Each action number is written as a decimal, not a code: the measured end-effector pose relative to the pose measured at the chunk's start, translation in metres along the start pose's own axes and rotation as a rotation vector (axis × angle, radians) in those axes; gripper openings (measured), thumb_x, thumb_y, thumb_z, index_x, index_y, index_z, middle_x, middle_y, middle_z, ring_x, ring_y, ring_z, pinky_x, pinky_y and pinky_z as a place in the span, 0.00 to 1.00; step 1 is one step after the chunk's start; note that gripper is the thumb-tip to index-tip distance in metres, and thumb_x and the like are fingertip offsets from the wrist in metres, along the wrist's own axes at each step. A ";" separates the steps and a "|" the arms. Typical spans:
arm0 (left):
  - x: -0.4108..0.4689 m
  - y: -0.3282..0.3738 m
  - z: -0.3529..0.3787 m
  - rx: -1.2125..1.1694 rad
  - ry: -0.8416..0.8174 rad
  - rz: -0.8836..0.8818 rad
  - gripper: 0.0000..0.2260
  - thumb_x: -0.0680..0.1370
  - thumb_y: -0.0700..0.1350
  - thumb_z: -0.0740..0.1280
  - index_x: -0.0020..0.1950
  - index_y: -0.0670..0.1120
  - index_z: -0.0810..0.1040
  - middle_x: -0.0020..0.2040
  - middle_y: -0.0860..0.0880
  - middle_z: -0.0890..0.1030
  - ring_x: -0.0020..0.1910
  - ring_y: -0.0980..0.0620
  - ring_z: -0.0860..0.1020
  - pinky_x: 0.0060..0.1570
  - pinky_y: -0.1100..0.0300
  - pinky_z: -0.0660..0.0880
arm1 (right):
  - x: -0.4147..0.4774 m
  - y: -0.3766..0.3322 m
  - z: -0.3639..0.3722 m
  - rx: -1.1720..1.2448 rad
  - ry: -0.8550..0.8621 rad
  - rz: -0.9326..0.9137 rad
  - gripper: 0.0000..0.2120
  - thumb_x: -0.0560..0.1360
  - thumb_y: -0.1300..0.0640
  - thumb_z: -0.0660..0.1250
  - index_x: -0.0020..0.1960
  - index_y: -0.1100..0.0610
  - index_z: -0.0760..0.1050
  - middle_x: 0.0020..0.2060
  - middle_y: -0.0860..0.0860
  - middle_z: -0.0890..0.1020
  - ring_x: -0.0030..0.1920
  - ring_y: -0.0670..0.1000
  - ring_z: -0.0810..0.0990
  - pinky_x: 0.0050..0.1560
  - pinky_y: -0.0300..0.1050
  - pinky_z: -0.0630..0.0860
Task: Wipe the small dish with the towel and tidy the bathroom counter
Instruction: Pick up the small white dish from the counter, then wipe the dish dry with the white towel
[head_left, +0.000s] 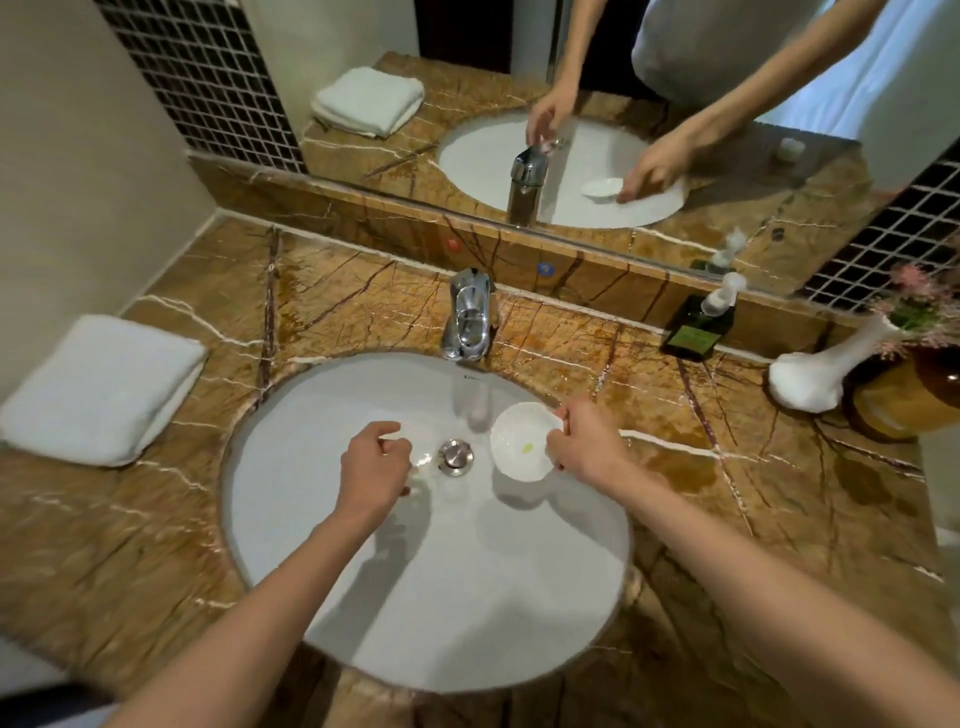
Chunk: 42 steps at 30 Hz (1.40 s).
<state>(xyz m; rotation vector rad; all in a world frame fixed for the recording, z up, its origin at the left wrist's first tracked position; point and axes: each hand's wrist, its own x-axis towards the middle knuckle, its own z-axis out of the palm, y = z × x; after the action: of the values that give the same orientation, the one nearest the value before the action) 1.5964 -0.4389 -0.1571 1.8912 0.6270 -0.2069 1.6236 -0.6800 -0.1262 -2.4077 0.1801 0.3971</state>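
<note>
Right hand (582, 441) grips dish (522, 441); left hand (376, 467) blurred.

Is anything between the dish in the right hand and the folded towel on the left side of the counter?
The left hand hangs over the sink basin, between the small dish held by the right hand and the folded towel. Beyond that hand, only bare marble counter lies before the towel.

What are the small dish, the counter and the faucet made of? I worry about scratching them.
Small dish: glossy white, probably glazed ceramic, possibly plastic.
Counter: polished brown stone with pale veins, likely marble.
Faucet: mirror-bright metal, seemingly chrome-plated; it shows reflections.
</note>
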 end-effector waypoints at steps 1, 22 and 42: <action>-0.001 -0.006 -0.011 -0.008 0.015 -0.006 0.14 0.75 0.40 0.62 0.61 0.44 0.75 0.44 0.44 0.79 0.41 0.46 0.81 0.29 0.56 0.78 | -0.002 -0.002 0.007 -0.053 0.020 -0.052 0.05 0.73 0.67 0.62 0.43 0.59 0.71 0.39 0.56 0.78 0.42 0.57 0.79 0.38 0.51 0.76; -0.016 -0.041 -0.118 -0.047 0.239 0.005 0.15 0.77 0.41 0.61 0.64 0.45 0.71 0.52 0.42 0.77 0.44 0.44 0.82 0.40 0.46 0.80 | -0.010 -0.028 0.074 -0.307 0.098 -0.446 0.05 0.74 0.67 0.62 0.49 0.64 0.69 0.32 0.59 0.77 0.31 0.61 0.75 0.29 0.47 0.65; 0.156 -0.037 -0.303 0.908 0.263 0.271 0.19 0.77 0.48 0.64 0.66 0.41 0.74 0.65 0.37 0.74 0.61 0.37 0.73 0.59 0.45 0.71 | 0.007 -0.198 0.177 0.683 0.026 0.336 0.06 0.71 0.70 0.62 0.46 0.63 0.72 0.26 0.59 0.79 0.24 0.52 0.80 0.29 0.42 0.71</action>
<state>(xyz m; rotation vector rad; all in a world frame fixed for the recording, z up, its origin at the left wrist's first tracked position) 1.6649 -0.1040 -0.1300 2.8894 0.4685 -0.0621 1.6340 -0.4148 -0.1355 -1.7073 0.6289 0.3774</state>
